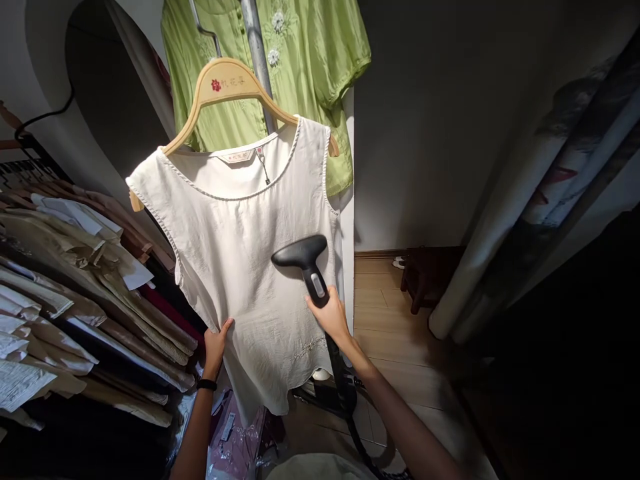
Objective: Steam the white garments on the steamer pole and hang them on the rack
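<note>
A white sleeveless top hangs in front of me on a wooden hanger. My left hand grips the top's left side edge, its thumb lying on the front of the cloth. In my right hand is the handle of a black garment steamer head. The steamer head lies against or just before the front of the top, right of its middle; I cannot tell whether it touches. A dark hose runs down from the handle towards the floor.
Behind the top hangs a green blouse near a metal pole. Many garments crowd a rack at left. Plastic-wrapped clothing lies low down. A small dark stool stands on the wooden floor, beside long curtains.
</note>
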Motion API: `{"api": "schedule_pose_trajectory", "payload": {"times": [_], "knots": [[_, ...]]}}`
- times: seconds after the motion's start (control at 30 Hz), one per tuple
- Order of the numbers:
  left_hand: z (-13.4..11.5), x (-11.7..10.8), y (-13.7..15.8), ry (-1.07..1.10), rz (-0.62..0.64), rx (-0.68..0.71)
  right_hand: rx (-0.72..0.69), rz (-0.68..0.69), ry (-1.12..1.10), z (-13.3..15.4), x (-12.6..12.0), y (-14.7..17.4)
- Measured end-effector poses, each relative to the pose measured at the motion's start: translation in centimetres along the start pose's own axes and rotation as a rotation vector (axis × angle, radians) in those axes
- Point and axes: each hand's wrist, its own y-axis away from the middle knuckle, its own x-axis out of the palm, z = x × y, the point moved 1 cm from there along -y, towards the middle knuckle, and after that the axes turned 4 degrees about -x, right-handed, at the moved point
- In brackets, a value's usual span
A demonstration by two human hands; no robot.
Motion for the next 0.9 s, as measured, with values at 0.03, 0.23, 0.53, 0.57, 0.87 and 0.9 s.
{"api": "schedule_pose_trajectory", "payload": {"times": [0.03,0.23,0.53,0.57,0.87,0.9], "knots": [[-0.2,-0.1,0.0,-0.001,0.006,-0.006,-0.034,-0.021,-0.004,1.7,-0.6,-1.1],[-1.0,-0.7,0.3,-0.022,0.041,-0.065,-0.184,-0.092,-0.063,9.4,-3.8,-6.9],[-1.1,-1.1,-0.7,-0.004,0.08,-0.068,-0.132,0.016,-0.153,6.7,-3.6,-7.8],[-0.9,-1.1,-0.9,-0.009,0.081,-0.073,-0.127,0.025,-0.136,5.6,-3.3,-7.3],[-0.1,-0.7,-2.4,-0.036,0.089,-0.104,-0.032,0.099,-0.135,-2.6,0.2,-1.2],[-0.2,-0.7,-2.4,-0.039,0.089,-0.111,-0.018,0.108,-0.147,-3.6,0.6,-0.6]]}}
